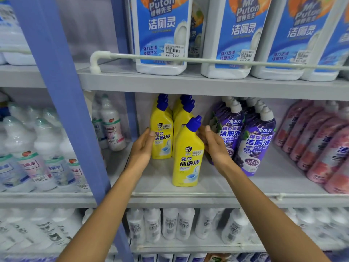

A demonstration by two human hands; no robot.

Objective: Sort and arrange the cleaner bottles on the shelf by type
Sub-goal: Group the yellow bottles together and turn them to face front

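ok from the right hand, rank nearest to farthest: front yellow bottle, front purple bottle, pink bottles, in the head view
From the right hand:
1. front yellow bottle, just to its left, nearest.
2. front purple bottle, to its right.
3. pink bottles, far right of the shelf.

"Mr Puton" on upper blue-labelled bottles (161,35).

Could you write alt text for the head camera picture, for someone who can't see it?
Two bare hands reach into a grey shop shelf: the left hand beside the back yellow bottles, the right hand behind the front yellow bottle, neither clearly gripping. Purple bottles and pink bottles stand to the right, blue-labelled white bottles above.
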